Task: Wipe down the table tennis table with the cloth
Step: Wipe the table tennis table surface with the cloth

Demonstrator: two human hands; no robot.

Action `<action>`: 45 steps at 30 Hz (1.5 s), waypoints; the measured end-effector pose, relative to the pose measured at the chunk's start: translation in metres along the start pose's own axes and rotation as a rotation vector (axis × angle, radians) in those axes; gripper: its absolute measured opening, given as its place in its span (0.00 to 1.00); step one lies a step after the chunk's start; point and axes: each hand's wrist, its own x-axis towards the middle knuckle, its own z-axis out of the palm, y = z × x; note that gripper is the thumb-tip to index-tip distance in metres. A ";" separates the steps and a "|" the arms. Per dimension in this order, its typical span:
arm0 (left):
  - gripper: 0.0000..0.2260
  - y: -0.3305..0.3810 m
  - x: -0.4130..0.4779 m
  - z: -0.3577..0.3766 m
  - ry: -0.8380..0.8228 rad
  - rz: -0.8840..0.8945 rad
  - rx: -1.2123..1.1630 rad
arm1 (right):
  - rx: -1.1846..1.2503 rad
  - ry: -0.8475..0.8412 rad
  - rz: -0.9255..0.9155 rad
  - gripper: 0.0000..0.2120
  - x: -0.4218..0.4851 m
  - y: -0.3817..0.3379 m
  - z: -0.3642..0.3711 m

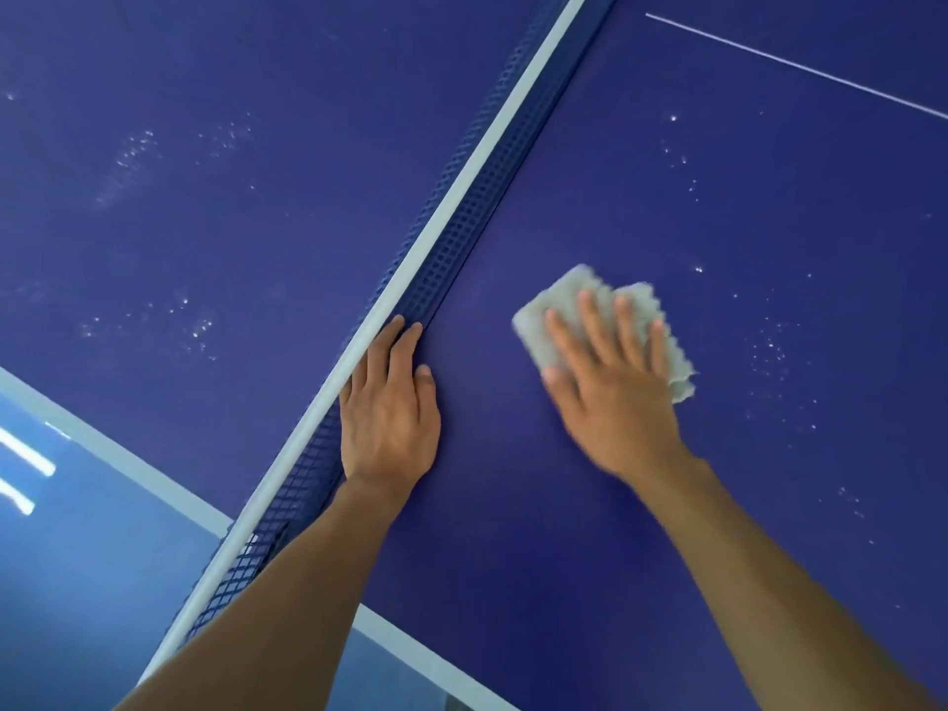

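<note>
Pressing a pale grey-white cloth (531,333) flat against the dark blue worktop (513,531), a person's right hand (610,382) lies just right of centre in the frame. Its grip is apart, with the fingers spread and straight over the fabric. The cloth's scalloped edge shows past the fingertips and at the right side of the hand. Both hand and cloth are slightly blurred.

The left hand (390,418) sits at centre frame, palm down on the worktop hard against the foot of the net (426,284). Its grip is likewise apart, fingers straight and close together, their tips touching the blue mesh. The net, topped by a white band (445,207), runs diagonally from the lower left to the top centre and splits the worktop in two.

White specks (769,351) are scattered over the surface to the right of the cloth and across the other half at upper left. A thin white line (795,64) crosses the upper right corner. A white edge band (113,454) borders the worktop at lower left, and beyond it lies a lighter blue floor (77,582) with bright reflections.
</note>
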 end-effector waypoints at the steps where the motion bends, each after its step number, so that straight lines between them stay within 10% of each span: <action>1: 0.20 0.000 0.001 0.000 -0.001 -0.011 -0.015 | 0.031 0.006 0.125 0.30 0.027 0.006 -0.008; 5: 0.21 -0.002 0.004 0.001 -0.024 -0.063 -0.070 | 0.104 0.004 0.313 0.29 0.127 -0.012 -0.025; 12: 0.21 0.003 0.006 -0.006 -0.077 -0.078 -0.104 | -0.047 -0.002 -0.313 0.27 0.035 -0.048 0.004; 21: 0.19 -0.003 0.004 -0.002 -0.038 0.043 -0.016 | 0.102 0.011 0.417 0.30 0.080 0.018 -0.023; 28: 0.19 -0.002 -0.004 -0.002 0.044 0.154 0.027 | -0.014 -0.007 -0.086 0.28 -0.010 -0.017 0.002; 37: 0.19 0.038 0.029 0.017 0.089 0.341 0.112 | 0.102 0.025 0.483 0.31 0.075 0.068 -0.033; 45: 0.22 0.096 0.118 0.040 -0.051 0.284 0.187 | -0.036 0.032 0.026 0.30 0.039 0.055 -0.012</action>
